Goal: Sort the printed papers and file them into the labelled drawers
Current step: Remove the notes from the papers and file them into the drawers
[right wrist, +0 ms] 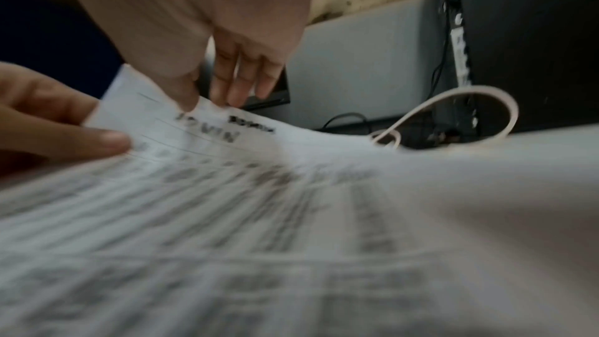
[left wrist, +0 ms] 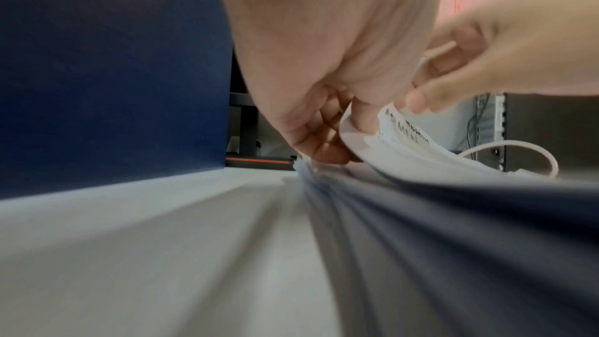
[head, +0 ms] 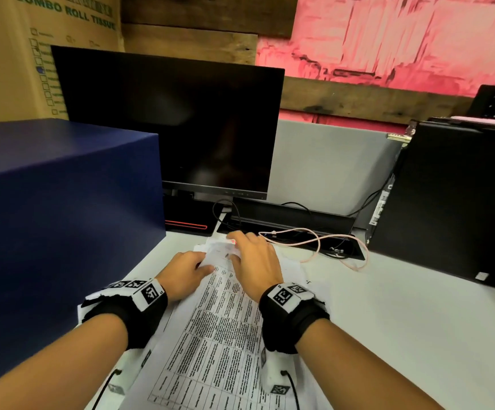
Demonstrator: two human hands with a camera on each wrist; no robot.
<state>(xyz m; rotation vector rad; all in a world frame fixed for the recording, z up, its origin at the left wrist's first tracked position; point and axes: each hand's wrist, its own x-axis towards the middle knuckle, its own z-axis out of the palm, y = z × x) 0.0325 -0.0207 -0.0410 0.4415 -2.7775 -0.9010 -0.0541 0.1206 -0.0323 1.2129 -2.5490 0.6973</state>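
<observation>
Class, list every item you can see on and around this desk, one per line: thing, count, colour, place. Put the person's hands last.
printed papers: a stack, white with black tables, on the desk in front of the person
desk: one, pale grey
blue box: one, dark blue, left on desk
monitor: one, black, behind the papers
computer tower: one, black, right
cable: one, pale pink, looped beyond the papers
cardboard box: one, brown, far left
left hand: pinches the papers' far corner
right hand: lifts the top sheet's far edge
</observation>
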